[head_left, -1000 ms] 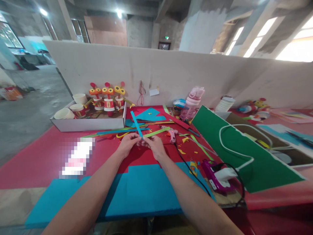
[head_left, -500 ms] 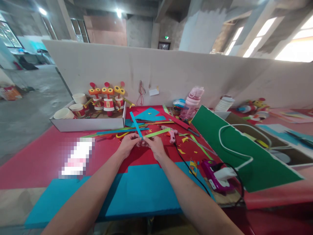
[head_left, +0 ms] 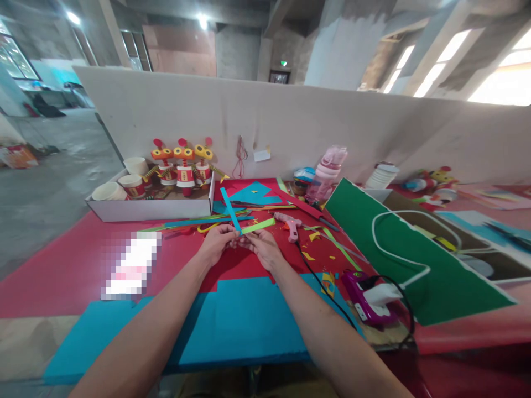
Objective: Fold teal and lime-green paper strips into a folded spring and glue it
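Note:
A blue paper strip (head_left: 230, 210) and a light green paper strip (head_left: 260, 225) meet at an angle between my fingertips. My left hand (head_left: 218, 243) pinches the strips near their joined end, the blue one pointing up and away to the left. Close beside it, my right hand (head_left: 264, 246) has its fingers closed on the green strip, which points up to the right. The exact fold where they meet is partly hidden by my fingers. Just right of the green strip lies a pink glue gun (head_left: 292, 226) on the red table surface (head_left: 249, 271).
At the back left, a white box (head_left: 153, 210) holds cups and several cup figures. Blue board (head_left: 249, 320) lies under my forearms. On the right are a purple power strip (head_left: 365, 301), a green panel (head_left: 398, 249) and a pink bottle (head_left: 327, 174).
The green strip's free end has moved left and now shows shorter, away from the glue gun. My right hand's fingers have shifted around the joint; the blue strip is nearly unchanged.

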`<action>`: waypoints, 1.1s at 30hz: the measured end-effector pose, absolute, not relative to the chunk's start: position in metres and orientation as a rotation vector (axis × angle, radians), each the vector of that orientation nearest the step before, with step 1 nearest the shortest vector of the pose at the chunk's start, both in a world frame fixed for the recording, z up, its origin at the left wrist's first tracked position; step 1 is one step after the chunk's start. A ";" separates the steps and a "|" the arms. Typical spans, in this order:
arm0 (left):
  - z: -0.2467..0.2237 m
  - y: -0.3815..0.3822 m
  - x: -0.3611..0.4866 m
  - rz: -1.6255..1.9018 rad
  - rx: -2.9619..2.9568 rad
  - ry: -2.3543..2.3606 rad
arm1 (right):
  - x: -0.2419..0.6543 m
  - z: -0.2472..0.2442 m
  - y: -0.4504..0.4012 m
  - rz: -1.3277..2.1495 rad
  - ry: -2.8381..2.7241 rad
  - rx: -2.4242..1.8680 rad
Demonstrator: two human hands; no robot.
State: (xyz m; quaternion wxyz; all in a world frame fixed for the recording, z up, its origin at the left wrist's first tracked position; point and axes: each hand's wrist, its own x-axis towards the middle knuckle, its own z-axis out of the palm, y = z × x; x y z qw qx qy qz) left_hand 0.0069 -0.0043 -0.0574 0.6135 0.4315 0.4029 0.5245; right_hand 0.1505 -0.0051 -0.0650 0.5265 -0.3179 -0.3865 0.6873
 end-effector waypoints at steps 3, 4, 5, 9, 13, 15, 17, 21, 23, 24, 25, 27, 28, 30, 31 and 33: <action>-0.057 -0.005 0.008 1.201 0.987 0.929 | 0.149 -0.065 -0.006 1.619 -0.957 -0.766; -0.057 -0.005 0.008 1.199 0.984 0.924 | 0.149 -0.066 -0.006 1.605 -0.967 -0.773; -0.056 -0.006 0.008 1.200 0.980 0.920 | 0.148 -0.066 -0.006 1.593 -0.975 -0.783; -0.056 -0.006 0.007 1.203 0.972 0.935 | 0.148 -0.066 -0.007 1.575 -1.001 -0.811; -0.059 -0.004 0.005 1.199 1.027 0.962 | 0.148 -0.066 -0.008 1.534 -1.030 -0.848; -0.061 -0.003 0.004 1.195 1.053 0.967 | 0.148 -0.067 -0.007 1.505 -1.027 -0.869; -0.062 -0.003 0.004 1.194 1.063 0.969 | 0.148 -0.068 -0.005 1.485 -1.008 -0.880; -0.060 -0.007 0.007 1.230 1.144 0.903 | 0.149 -0.070 -0.001 1.437 -0.930 -0.904; -0.058 -0.010 0.009 1.218 1.199 0.862 | 0.149 -0.070 -0.001 1.396 -0.922 -0.919; -0.057 -0.011 0.010 1.210 1.217 0.859 | 0.149 -0.069 -0.001 1.375 -0.932 -0.920; -0.056 -0.012 0.011 1.214 1.225 0.872 | 0.149 -0.069 -0.002 1.361 -0.951 -0.915; -0.056 -0.012 0.011 1.255 1.223 0.919 | 0.149 -0.068 -0.003 1.361 -0.999 -0.902; -0.056 -0.011 0.011 1.281 1.220 0.941 | 0.148 -0.068 -0.004 1.371 -1.022 -0.899; -0.058 -0.009 0.011 1.319 1.214 0.967 | 0.148 -0.068 -0.006 1.397 -1.053 -0.900; -0.059 -0.008 0.010 1.325 1.214 0.971 | 0.148 -0.068 -0.006 1.407 -1.061 -0.897; -0.060 -0.007 0.010 1.319 1.216 0.977 | 0.148 -0.067 -0.006 1.418 -1.070 -0.881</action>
